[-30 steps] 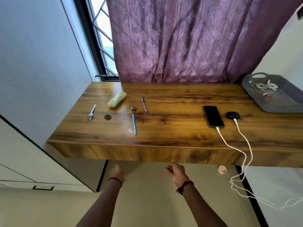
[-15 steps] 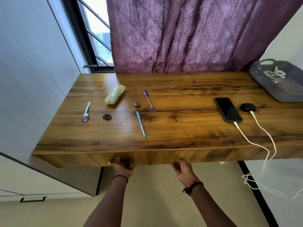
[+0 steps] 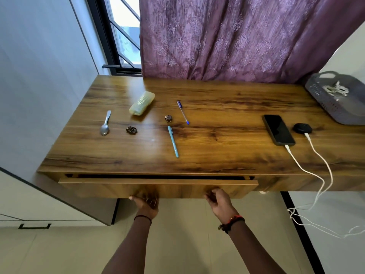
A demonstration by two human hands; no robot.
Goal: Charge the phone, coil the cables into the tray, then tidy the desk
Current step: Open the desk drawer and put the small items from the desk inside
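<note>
Both hands on the wooden drawer front [image 3: 158,187] now: left hand [image 3: 147,203] and right hand [image 3: 219,202] each hook their fingers under its lower edge and grip it. It sits a crack open under the brown wooden desk [image 3: 227,119]. Over on the right, the black slab phone [image 3: 278,129] lies plugged into a white cable [image 3: 308,171], and the grey plastic tray [image 3: 339,109] holds a white cable bundle [image 3: 334,89].

Purple patterned curtain [image 3: 227,36], barred window [image 3: 122,32] just left of the curtain, white cabinet [image 3: 29,204] far below-left of it, beige floor [image 3: 187,234] beneath.
</note>
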